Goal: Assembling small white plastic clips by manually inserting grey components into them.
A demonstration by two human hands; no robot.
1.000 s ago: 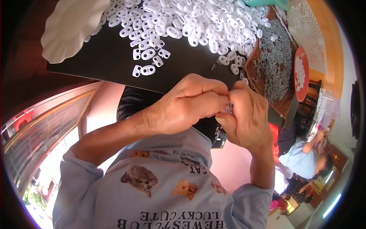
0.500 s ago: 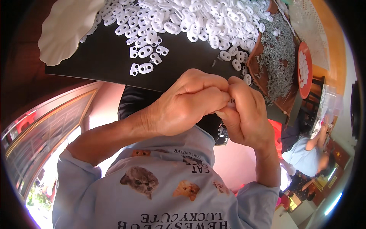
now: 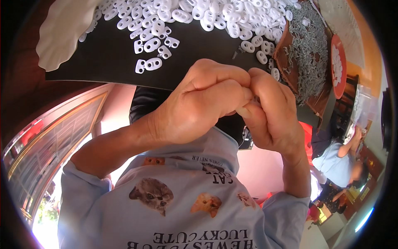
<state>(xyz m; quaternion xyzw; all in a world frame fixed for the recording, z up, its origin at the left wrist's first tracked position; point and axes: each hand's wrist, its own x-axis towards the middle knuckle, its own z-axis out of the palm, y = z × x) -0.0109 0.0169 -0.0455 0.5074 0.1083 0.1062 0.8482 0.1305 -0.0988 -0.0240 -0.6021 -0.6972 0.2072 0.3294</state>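
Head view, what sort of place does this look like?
Probably a small assembly workshop: a black work surface heaped with white plastic pieces, a pile of small metal parts beside it, and another person nearby.

Glossy white plastic pieces on a matt, seemingly smooth black board.
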